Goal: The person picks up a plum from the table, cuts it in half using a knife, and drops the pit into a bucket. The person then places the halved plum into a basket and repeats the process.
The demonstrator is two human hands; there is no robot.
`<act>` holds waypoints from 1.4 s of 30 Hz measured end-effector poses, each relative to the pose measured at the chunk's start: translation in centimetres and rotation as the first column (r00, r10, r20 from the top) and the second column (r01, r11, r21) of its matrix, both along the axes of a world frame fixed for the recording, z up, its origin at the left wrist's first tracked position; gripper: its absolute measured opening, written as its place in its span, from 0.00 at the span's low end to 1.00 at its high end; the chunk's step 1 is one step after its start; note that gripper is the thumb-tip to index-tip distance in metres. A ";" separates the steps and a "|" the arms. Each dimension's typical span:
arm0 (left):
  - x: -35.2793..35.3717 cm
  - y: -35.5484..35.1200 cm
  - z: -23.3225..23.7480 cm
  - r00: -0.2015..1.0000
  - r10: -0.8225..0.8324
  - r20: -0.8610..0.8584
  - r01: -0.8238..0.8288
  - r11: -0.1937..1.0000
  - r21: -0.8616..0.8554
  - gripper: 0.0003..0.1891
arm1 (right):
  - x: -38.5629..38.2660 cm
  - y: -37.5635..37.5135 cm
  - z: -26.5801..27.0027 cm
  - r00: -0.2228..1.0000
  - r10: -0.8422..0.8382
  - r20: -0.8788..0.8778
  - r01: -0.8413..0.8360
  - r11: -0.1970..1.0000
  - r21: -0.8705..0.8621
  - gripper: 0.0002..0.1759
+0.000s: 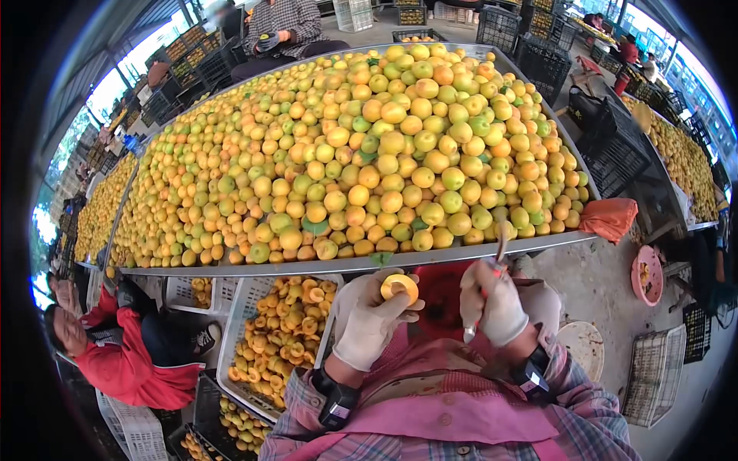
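Well, closest in, the left hand (373, 315) (gloved in white, like its partner) is closed around a fruit half (400, 286), holding it cut face up at chest height, just below the table edge. The right hand (488, 303) sits just beside it, not touching it, with its fist wrapped around a small tool (500, 246) whose thin end pokes up above the knuckles. I cannot make out the working tip.

By my reckoning this is the stoning or trimming step. The half lies open and the tool is poised next to it, so the next move calls for bringing the tool's tip to the cut face while the left fingers hold the half steady and stay out of its way.

Down to the left stands a white crate (231, 323) heaped with cut halves, and a person in a red jacket (123, 361) crouches beside it. Beyond the hands runs the metal table (346, 263), carrying a huge pile of whole fruit (384, 154) in yellow, orange and green. An orange bag (609, 219) hangs at its right corner. At the far end a seated person (284, 27) works among black crates (615, 154).
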State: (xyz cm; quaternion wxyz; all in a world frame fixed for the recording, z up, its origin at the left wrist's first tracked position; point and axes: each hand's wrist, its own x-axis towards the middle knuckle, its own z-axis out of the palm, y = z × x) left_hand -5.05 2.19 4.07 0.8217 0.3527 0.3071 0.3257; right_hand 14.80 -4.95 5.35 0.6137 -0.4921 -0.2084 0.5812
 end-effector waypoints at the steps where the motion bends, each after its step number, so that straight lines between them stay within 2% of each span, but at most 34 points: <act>1: 0.2 -0.2 0.3 0.998 -0.003 -0.069 0.008 0.997 0.072 0.21 | 0.1 0.9 1.3 0.998 -0.044 -0.054 0.048 0.996 0.081 0.22; 2: 0.4 -0.3 0.8 0.998 -0.008 -0.068 0.013 0.997 0.071 0.21 | -0.3 1.6 2.7 0.991 -0.106 -0.079 0.119 0.977 0.177 0.22; 3: 0.8 -0.3 1.3 0.989 0.000 -0.148 0.018 0.992 0.123 0.19 | -0.9 2.2 3.9 0.980 -0.165 -0.109 0.189 0.944 0.269 0.23; 4: 1.1 -0.4 1.5 0.974 0.011 -0.227 0.030 0.984 0.173 0.17 | -1.3 2.7 4.7 0.974 -0.222 -0.034 0.221 0.920 0.323 0.22; 5: 1.2 -0.5 1.4 0.975 0.003 -0.224 0.037 0.984 0.172 0.17 | -1.7 3.0 5.4 0.959 -0.282 0.040 0.247 0.892 0.379 0.22; 7: 1.6 -0.8 1.2 0.908 0.070 -0.414 0.159 0.856 0.492 0.20 | -2.9 3.5 6.8 0.937 -0.346 0.042 0.303 0.869 0.391 0.18; 9: 2.4 -0.9 1.4 0.912 0.074 -0.403 0.166 0.832 0.529 0.19 | -2.9 3.7 6.1 0.805 -0.412 0.427 0.136 0.828 0.544 0.14; 10: 2.6 -0.9 1.5 0.912 0.097 -0.400 0.158 0.814 0.559 0.17 | -3.5 3.6 6.4 0.922 -0.355 0.154 0.244 0.842 0.481 0.12; 11: 2.9 -1.0 1.1 0.912 0.087 -0.400 0.167 0.813 0.558 0.17 | -3.6 3.6 6.1 0.954 -0.277 0.113 0.186 0.846 0.500 0.13; 13: 3.6 -1.1 0.1 0.940 0.049 -0.339 0.069 0.942 0.328 0.18 | -4.1 3.4 5.4 0.953 -0.290 0.090 0.210 0.842 0.497 0.12; 14: 3.6 -1.3 0.1 0.942 0.040 -0.333 0.078 0.939 0.334 0.18 | -4.3 3.4 4.6 0.958 -0.286 -0.018 0.261 0.844 0.469 0.09; 15: 3.5 -1.5 0.0 0.898 0.130 -0.421 0.080 0.892 0.446 0.19 | -4.3 3.2 3.8 0.948 -0.295 -0.120 0.317 0.841 0.439 0.05; 16: 4.2 -1.5 0.6 0.853 0.213 -0.476 0.105 0.823 0.558 0.19 | -4.2 3.0 3.6 0.948 -0.265 -0.176 0.314 0.870 0.380 0.06; 17: 4.2 -1.4 2.2 0.764 0.181 -0.619 0.258 0.794 0.550 0.23 | -4.0 3.1 3.4 0.960 -0.281 0.005 0.250 0.860 0.445 0.08; 18: 3.5 -1.1 1.1 0.708 0.216 -0.672 0.394 0.669 0.631 0.23 | -4.2 3.0 3.7 0.893 -0.408 0.189 0.224 0.768 0.599 0.04; 19: 3.3 -0.4 -4.1 0.822 0.261 -0.506 0.294 0.567 0.770 0.23 | -4.1 3.0 3.9 0.759 -0.548 0.351 0.153 0.674 0.723 0.01; 20: 3.8 -1.0 -1.5 0.527 0.604 -0.598 0.670 0.137 0.730 0.22 | -3.3 2.9 3.5 0.733 -0.481 0.482 0.028 0.729 0.684 0.03; 21: 2.9 2.4 -7.9 0.556 0.776 -0.299 0.650 -0.182 0.738 0.17 | -3.1 2.8 4.0 0.794 -0.420 0.439 0.009 0.730 0.683 0.05; 22: 3.8 0.7 -3.8 0.616 0.630 -0.473 0.556 0.078 0.827 0.13 | -3.2 3.1 3.9 0.790 -0.411 0.455 -0.003 0.739 0.673 0.06; 23: 3.5 -1.2 0.2 0.669 0.428 -0.607 0.488 0.363 0.794 0.11 | -2.8 3.5 3.3 0.773 -0.419 0.477 -0.033 0.724 0.689 0.08; 25: 3.2 -0.1 -2.8 0.612 0.527 -0.590 0.628 0.130 0.768 0.13 | -2.4 3.1 4.1 0.833 -0.281 0.476 -0.094 0.777 0.622 0.10; 26: 3.8 0.0 -2.5 0.622 0.523 -0.582 0.625 0.116 0.772 0.13 | -2.8 3.1 4.1 0.827 -0.296 0.479 -0.087 0.774 0.627 0.10; 28: 4.2 -0.3 -2.0 0.663 0.463 -0.588 0.568 0.199 0.798 0.13 | -3.8 3.3 3.7 0.773 -0.545 0.324 0.116 0.624 0.773 0.13; 29: 4.5 -0.6 -1.7 0.684 0.438 -0.584 0.534 0.245 0.809 0.13 | -3.6 3.4 3.5 0.773 -0.545 0.325 0.111 0.620 0.777 0.13; 31: 5.1 -1.4 -0.5 0.720 0.384 -0.578 0.471 0.342 0.813 0.14 | -2.6 3.3 2.7 0.728 -0.467 0.502 -0.041 0.701 0.712 0.14; 32: 5.4 -2.0 0.6 0.718 0.387 -0.578 0.470 0.343 0.813 0.14 | -2.0 3.3 2.6 0.730 -0.464 0.501 -0.044 0.700 0.713 0.14; 33: 6.2 -2.9 3.1 0.733 0.325 -0.597 0.449 0.429 0.784 0.14 | -1.1 3.3 2.9 0.938 -0.154 0.311 -0.042 0.839 0.542 0.15; 34: 6.6 -3.3 4.5 0.749 0.261 -0.609 0.428 0.511 0.746 0.15 | -0.4 3.2 3.2 0.991 0.130 0.008 -0.125 0.926 0.356 0.16; 35: 6.2 -2.9 3.6 0.749 0.264 -0.608 0.426 0.511 0.747 0.15 | 0.0 3.0 3.5 0.991 0.133 0.010 -0.128 0.925 0.357 0.16; 37: 5.5 -1.4 2.1 0.732 0.333 -0.594 0.574 0.168 0.801 0.15 | 0.7 2.8 4.2 0.972 0.231 -0.031 -0.190 0.862 0.471 0.18; 38: 5.5 -1.5 2.0 0.735 0.340 -0.587 0.568 0.165 0.806 0.15 | -0.1 3.0 2.9 0.997 0.060 0.051 -0.078 0.809 0.583 0.17; 40: 5.7 -2.4 3.3 0.743 0.149 -0.653 0.471 0.577 0.667 0.10 | -0.2 3.5 2.7 0.997 0.009 0.082 -0.059 0.769 0.636 0.18; 41: 5.8 -2.4 3.3 0.744 0.151 -0.651 0.467 0.579 0.669 0.10 | -0.2 3.6 2.5 0.994 -0.048 0.100 -0.034 0.730 0.682 0.20; 42: 5.9 -2.4 3.3 0.761 0.106 -0.640 0.464 0.602 0.650 0.09 | 0.3 2.9 3.1 0.954 0.200 -0.224 -0.099 0.913 0.396 0.23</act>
